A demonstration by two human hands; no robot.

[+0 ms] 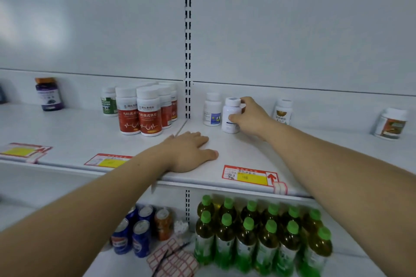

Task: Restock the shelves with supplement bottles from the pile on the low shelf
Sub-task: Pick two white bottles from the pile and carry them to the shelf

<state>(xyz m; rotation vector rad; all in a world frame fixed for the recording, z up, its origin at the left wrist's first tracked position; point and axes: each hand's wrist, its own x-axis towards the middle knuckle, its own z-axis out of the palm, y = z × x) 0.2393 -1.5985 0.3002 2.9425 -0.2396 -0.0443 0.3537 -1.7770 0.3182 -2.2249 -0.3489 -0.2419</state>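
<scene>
My right hand [249,117] grips a white plastic supplement bottle [230,116] near the white metal shelf's [225,148] back edge, my left hand [191,153] lies flat with fingers straight — I judge the restocking barely begun, most of it bare.

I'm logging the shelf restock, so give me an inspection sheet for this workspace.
Surface: white upper shelf, red and yellow price tags along its front edge.
Job's things: white bottle upright beside a blue-label bottle; red-label bottles grouped left of the upright post.
Clutter: purple bottle far left; sticker sheets on the lower shelf.
Grips: right hand holds the white bottle; left hand rests flat on the shelf.
Cables: nothing seen.
Surroundings: green-capped drink bottles and cans below.
</scene>
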